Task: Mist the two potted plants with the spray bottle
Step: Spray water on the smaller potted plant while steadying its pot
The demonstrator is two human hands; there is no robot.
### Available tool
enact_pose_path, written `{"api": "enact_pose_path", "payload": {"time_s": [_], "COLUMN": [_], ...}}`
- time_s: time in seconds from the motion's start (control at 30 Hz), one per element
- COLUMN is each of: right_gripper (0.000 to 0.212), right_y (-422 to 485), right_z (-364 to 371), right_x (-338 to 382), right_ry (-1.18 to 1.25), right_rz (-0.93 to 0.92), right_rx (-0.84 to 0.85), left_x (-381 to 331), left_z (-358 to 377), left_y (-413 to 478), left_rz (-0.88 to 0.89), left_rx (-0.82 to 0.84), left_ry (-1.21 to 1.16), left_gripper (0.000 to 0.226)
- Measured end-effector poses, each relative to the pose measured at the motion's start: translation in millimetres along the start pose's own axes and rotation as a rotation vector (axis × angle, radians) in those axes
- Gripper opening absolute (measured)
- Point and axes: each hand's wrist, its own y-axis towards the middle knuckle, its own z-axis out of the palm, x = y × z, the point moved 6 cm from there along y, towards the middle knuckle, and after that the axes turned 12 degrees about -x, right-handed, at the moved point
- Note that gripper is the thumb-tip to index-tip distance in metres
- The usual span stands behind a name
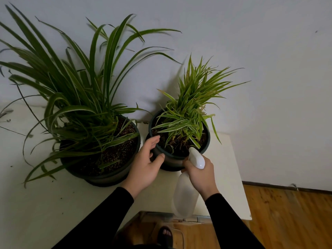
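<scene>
Two potted plants stand side by side on a white table. The large plant with long dark green leaves fills a wide dark pot on the left. The small plant with paler striped leaves grows in a smaller dark pot on the right. My left hand cups the small pot's near-left rim, thumb on its front. My right hand grips the neck of a white translucent spray bottle, whose nozzle points at the base of the small plant.
A pale wall rises right behind both plants. The table's right edge lies just right of the small pot, with wooden floor beyond it. A foot in a dark sandal shows below the table's front edge. Long leaves overhang the table's left side.
</scene>
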Motion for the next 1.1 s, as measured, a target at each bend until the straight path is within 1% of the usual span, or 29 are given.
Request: {"api": "enact_pose_path", "payload": {"time_s": [0.03,0.17,0.27,0.4,0.5,0.53,0.63,0.73,0.83,1.0,1.1], "right_gripper": [0.009,0.024,0.028,0.024,0.006,0.004,0.003,0.011,0.014,0.009,0.012], "right_y": [1,5,8,13,19,22,29,37,45,54,55], "right_z": [0,-1,2,3,-1,-3,-11,-18,-22,-27,-29], "right_x": [-1,-4,-6,-11,-16,-18,-19,-19,-22,-25,-22], "right_ry": [0.006,0.023,0.016,0.031,0.075,0.087,0.137,0.166,0.176,0.197,0.199], "right_rz": [0.005,0.001,-0.002,0.017,0.034,0.041,0.067,0.076,0.081,0.074,0.064], "right_rx": [0.006,0.011,0.043,0.060,0.070,0.075,0.069,0.063,0.064,0.054,0.059], "left_x": [0,-1,-1,1,0,-1,-2,-4,-5,-3,-1], "left_z": [1,2,3,4,6,7,12,17,22,28,31], "left_y": [0,-1,-1,-1,0,0,0,-2,-3,-1,0], "left_rz": [-0.001,-0.004,-0.009,-0.011,-0.013,-0.013,-0.010,-0.011,-0.014,-0.023,-0.024], "left_rx": [-0.003,-0.016,-0.031,-0.038,-0.043,-0.045,-0.045,-0.033,-0.027,-0.033,-0.036], "left_ry": [0.002,0.010,0.014,0.024,0.033,0.036,0.047,0.060,0.065,0.064,0.066], "left_gripper": [0.056,0.057,0.057,0.057,0.057,0.057,0.056,0.056,0.056,0.055,0.055]}}
